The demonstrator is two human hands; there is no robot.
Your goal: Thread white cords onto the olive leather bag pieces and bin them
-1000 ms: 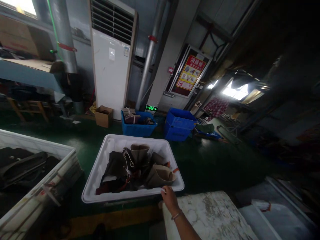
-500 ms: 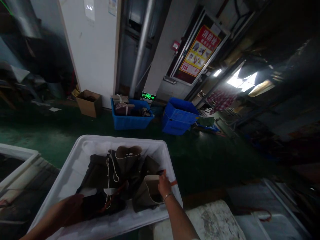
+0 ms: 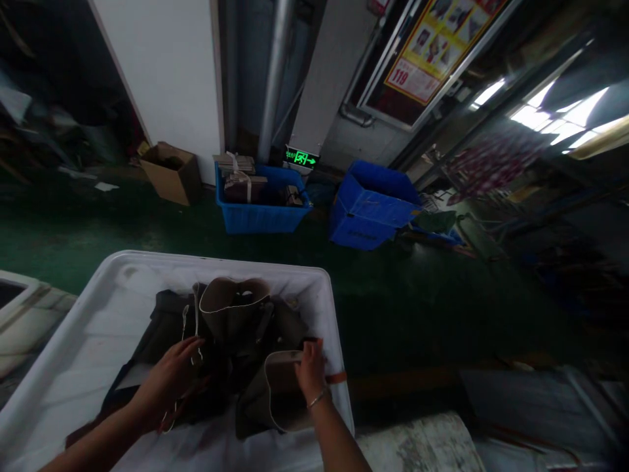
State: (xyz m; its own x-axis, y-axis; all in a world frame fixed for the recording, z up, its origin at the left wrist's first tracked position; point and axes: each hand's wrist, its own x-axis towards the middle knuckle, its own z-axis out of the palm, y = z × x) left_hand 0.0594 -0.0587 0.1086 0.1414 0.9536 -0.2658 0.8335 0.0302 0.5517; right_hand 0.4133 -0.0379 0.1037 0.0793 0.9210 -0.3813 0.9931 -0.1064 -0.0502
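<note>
A white plastic bin (image 3: 330,308) stands on the floor in front of me, filled with dark and tan boot-shaped leather pieces. My right hand (image 3: 310,369) grips the rim of a tan leather piece (image 3: 278,393) at the bin's right side. My left hand (image 3: 170,380) rests with fingers spread on the dark leather pieces (image 3: 162,328) in the middle, beside a white cord (image 3: 185,314). Another tan leather piece (image 3: 230,308) stands upright behind both hands.
Two blue crates (image 3: 260,206) (image 3: 371,206) and a cardboard box (image 3: 171,172) sit on the green floor by the white cabinet (image 3: 167,72). A second white bin (image 3: 14,308) lies at left. A mottled white table top (image 3: 422,446) is at lower right.
The camera has tilted down and closer to the bin. My left hand came into view and moved onto the dark pieces. My right hand went from the bin's rim to the tan piece.
</note>
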